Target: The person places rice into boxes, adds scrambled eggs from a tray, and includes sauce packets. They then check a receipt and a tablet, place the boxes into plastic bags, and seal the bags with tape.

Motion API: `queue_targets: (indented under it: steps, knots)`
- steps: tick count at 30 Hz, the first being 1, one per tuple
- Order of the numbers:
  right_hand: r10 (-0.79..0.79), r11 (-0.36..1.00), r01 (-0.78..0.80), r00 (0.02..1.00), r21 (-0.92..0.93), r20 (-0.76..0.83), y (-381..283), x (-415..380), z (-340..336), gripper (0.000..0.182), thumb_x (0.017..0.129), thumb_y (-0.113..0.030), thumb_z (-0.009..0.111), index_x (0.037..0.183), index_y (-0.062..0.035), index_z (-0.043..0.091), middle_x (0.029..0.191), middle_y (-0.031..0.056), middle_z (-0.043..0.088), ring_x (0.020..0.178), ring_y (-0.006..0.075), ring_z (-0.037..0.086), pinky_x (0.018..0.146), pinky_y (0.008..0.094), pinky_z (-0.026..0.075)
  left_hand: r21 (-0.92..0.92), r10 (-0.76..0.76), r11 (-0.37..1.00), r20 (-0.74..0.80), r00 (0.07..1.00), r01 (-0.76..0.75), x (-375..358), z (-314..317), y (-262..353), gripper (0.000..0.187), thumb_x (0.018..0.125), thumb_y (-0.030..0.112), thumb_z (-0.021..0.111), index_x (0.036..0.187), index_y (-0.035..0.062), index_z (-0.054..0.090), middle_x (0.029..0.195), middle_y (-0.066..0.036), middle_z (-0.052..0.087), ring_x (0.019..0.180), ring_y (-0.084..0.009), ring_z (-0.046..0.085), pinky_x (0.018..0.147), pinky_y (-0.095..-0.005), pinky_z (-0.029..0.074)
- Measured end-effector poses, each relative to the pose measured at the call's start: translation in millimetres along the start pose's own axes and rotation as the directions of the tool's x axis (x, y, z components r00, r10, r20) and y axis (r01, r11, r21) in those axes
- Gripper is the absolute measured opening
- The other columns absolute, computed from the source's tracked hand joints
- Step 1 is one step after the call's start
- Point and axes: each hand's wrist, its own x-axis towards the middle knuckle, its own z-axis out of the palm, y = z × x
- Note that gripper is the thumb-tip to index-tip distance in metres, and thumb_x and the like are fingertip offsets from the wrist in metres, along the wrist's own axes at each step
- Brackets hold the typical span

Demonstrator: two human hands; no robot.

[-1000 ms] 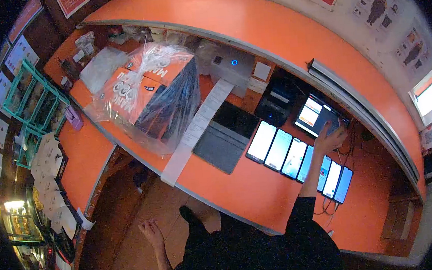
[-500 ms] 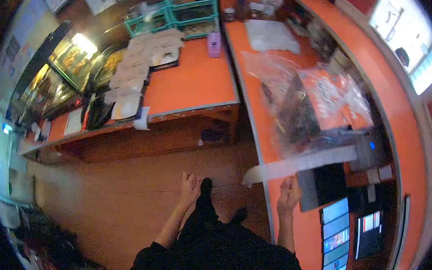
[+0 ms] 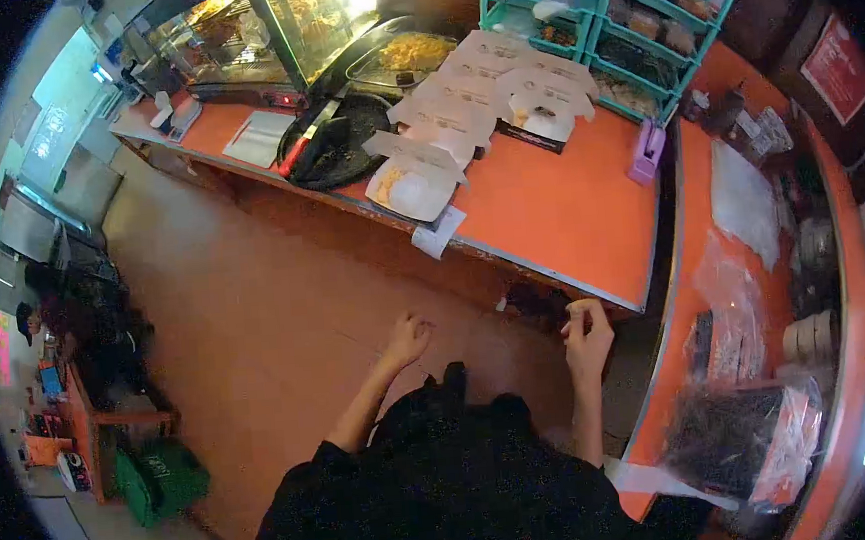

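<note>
My left hand (image 3: 409,339) hangs over the brown floor, its fingers loosely bent, with nothing visible in it. By the near right corner of the orange counter (image 3: 559,216), my right hand (image 3: 588,337) is raised with fingers curved and some gap between them; I see no object there. Ahead on the counter stand several white takeaway boxes (image 3: 461,97) with lids up. The nearest takeaway box (image 3: 412,189) holds white and yellowish food. A paper slip (image 3: 439,233) hangs over the edge below it. Left of the boxes, a red-handled knife (image 3: 305,143) lies across a black pan (image 3: 354,145).
A glass food warmer (image 3: 226,44) and a tray of yellow food (image 3: 408,56) stand at the back. A purple tape dispenser (image 3: 648,150) sits near green racks (image 3: 627,46). Plastic-wrapped packs (image 3: 740,439) lie on the right counter; a green crate (image 3: 161,480) is on the floor left.
My view has turned left, bringing the boxes and floor to the middle. The right hand has moved away from the paper strip on the right counter to the front counter's corner.
</note>
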Motion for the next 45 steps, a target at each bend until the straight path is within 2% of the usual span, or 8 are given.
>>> queue_targets:
  steps: [2,4,8,11,16,22,34,45]
  knots:
    - [-0.053,0.990,0.077,0.981,0.120,-0.189,11.7,41.5,15.8,0.007,0.091,-0.012,0.058,0.088,-0.0055,0.057,0.067,0.0037,0.057,0.060,0.0110,0.056,0.054,0.0266,0.045,0.004,-0.027,1.000,0.018,0.999,0.027,35.8,-7.3,1.7,0.022,0.086,0.020,0.057,0.100,0.0041,0.065,0.095,-0.019,0.056,0.088,-0.0362,0.059,0.076,-0.0420,0.050]
    - [-0.075,0.995,0.065,0.986,-0.074,-0.152,34.0,68.6,5.4,0.008,0.089,-0.010,0.062,0.090,-0.0047,0.057,0.066,0.0022,0.056,0.059,0.0097,0.056,0.052,0.0247,0.045,0.026,-0.067,0.997,0.017,0.998,0.066,53.7,-15.9,18.0,0.023,0.086,0.020,0.057,0.100,0.0032,0.065,0.096,-0.020,0.058,0.085,-0.0347,0.061,0.076,-0.0406,0.050]
    - [0.253,0.966,-0.255,0.966,-0.033,-0.053,63.2,130.6,-16.0,0.035,0.091,-0.030,0.061,0.071,-0.0006,0.058,0.055,0.0016,0.050,0.045,0.0086,0.047,0.044,0.0252,0.037,-0.189,-0.225,0.955,0.046,0.973,0.230,74.0,3.5,2.1,0.022,0.086,0.020,0.057,0.098,0.0026,0.065,0.099,-0.021,0.061,0.084,-0.0330,0.062,0.075,-0.0394,0.051]
    - [0.179,0.968,-0.197,0.976,-0.159,-0.121,83.3,179.3,-28.0,0.050,0.093,-0.038,0.056,0.059,-0.0016,0.056,0.046,0.0004,0.043,0.041,0.0088,0.043,0.040,0.0275,0.033,-0.283,-0.459,0.835,0.115,0.881,0.472,81.0,19.2,-4.4,0.023,0.086,0.019,0.058,0.097,0.0013,0.066,0.101,-0.022,0.063,0.087,-0.0311,0.063,0.074,-0.0381,0.050]
    - [0.031,0.984,-0.053,0.992,-0.172,-0.125,94.1,256.8,-29.9,0.052,0.094,-0.039,0.055,0.057,-0.0023,0.054,0.044,-0.0007,0.039,0.041,0.0086,0.038,0.041,0.0279,0.030,0.038,-0.298,0.954,0.038,0.954,0.297,93.2,29.8,9.1,0.028,0.088,0.023,0.056,0.099,-0.0013,0.064,0.098,-0.020,0.065,0.090,-0.0314,0.063,0.080,-0.0411,0.050]
    - [0.008,0.988,-0.021,0.996,-0.152,-0.085,79.4,305.3,-18.4,0.051,0.094,-0.041,0.054,0.060,-0.0036,0.053,0.048,-0.0003,0.042,0.044,0.0088,0.039,0.043,0.0276,0.030,-0.238,-0.398,0.869,0.188,0.898,0.434,94.6,49.3,2.4,0.030,0.090,0.025,0.054,0.102,0.0007,0.064,0.099,-0.019,0.065,0.090,-0.0323,0.063,0.082,-0.0417,0.049]
    - [0.153,0.975,-0.160,0.987,-0.156,-0.056,75.2,290.0,7.6,0.043,0.096,-0.039,0.051,0.071,-0.0035,0.057,0.055,0.0018,0.049,0.048,0.0105,0.047,0.045,0.0262,0.036,-0.165,-0.324,0.898,0.379,0.867,0.408,83.7,17.1,-4.1,0.036,0.091,0.025,0.051,0.118,0.0023,0.057,0.115,-0.023,0.058,0.114,-0.0371,0.050,0.097,-0.0451,0.040]
    - [0.142,0.982,-0.160,0.975,-0.097,-0.171,104.7,284.8,-13.9,0.033,0.094,-0.028,0.055,0.073,-0.0030,0.058,0.055,0.0008,0.050,0.046,0.0083,0.047,0.041,0.0245,0.037,-0.117,-0.267,0.928,0.452,0.851,0.353,67.3,9.7,-5.1,0.037,0.093,0.032,0.052,0.120,0.0075,0.058,0.121,-0.016,0.057,0.108,-0.0353,0.054,0.093,-0.0432,0.045]
